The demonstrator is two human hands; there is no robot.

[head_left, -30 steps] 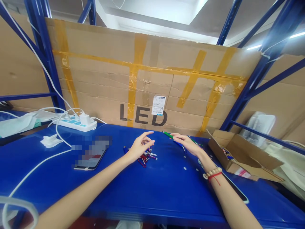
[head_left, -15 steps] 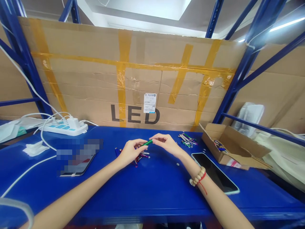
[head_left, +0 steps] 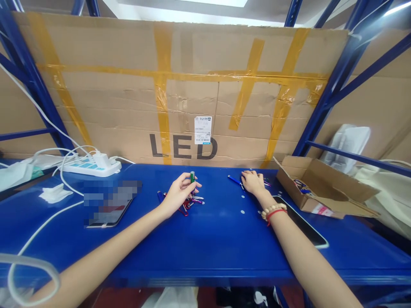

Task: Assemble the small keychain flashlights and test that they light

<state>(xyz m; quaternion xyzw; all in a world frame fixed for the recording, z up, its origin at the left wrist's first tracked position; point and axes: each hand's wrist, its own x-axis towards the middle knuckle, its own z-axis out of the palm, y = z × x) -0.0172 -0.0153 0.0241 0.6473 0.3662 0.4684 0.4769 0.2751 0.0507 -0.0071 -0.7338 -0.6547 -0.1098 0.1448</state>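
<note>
While left hand (head_left: 177, 195) pinches green pen (head_left: 192, 176) upright, right hand (head_left: 252, 183) palm-down, grip unclear

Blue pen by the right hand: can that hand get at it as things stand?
Probably yes. The blue pen lies flat on the blue shelf just beside the right hand, with nothing between them. The left hand, holding a green pen, is well clear.

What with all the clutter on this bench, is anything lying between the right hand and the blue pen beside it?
Nothing visible. The blue pen lies on the bare bench, its near end right at the right hand; whether they touch is unclear. The left hand holds a green pen well aside.
</note>
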